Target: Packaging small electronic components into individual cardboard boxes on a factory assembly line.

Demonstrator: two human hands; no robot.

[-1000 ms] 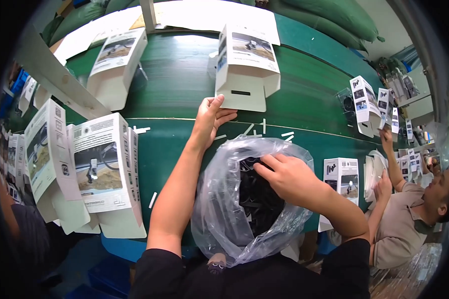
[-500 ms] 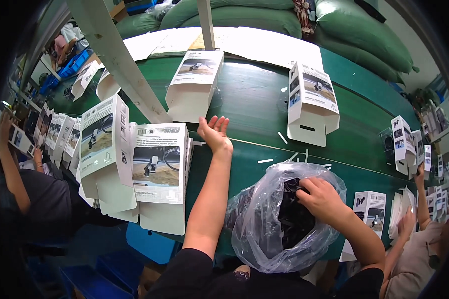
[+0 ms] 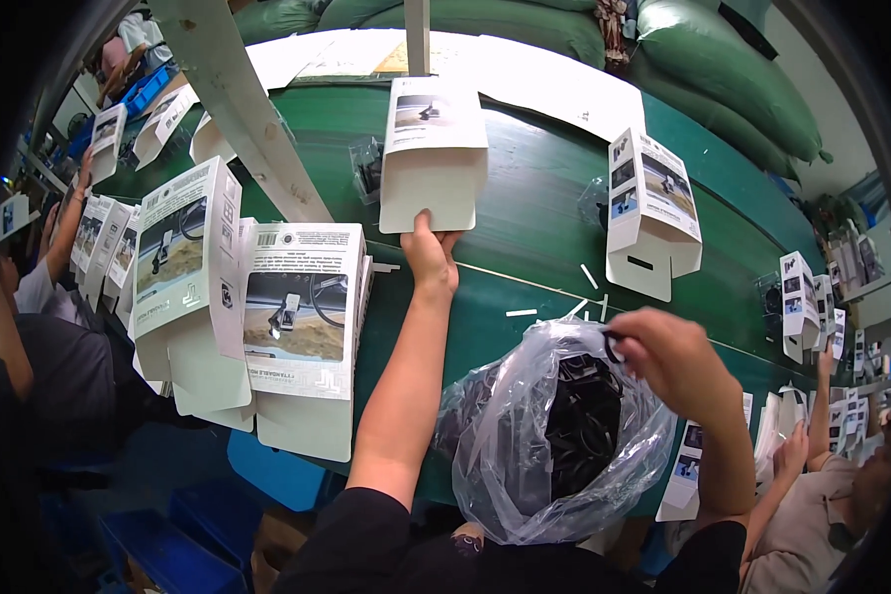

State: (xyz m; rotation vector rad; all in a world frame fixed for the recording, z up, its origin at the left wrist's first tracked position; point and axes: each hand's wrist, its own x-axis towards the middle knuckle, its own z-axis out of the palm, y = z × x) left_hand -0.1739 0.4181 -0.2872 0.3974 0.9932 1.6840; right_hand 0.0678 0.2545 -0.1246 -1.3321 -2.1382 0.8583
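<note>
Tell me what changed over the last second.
The left hand went from open above the belt to gripping the white box by its bottom flap. The right hand lifted a small black part out of the plastic bag. The bag stayed put.

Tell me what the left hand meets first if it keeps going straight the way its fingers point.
The left hand already touches the lower flap of the white carton on the green belt; it would likely just push that carton.
</note>
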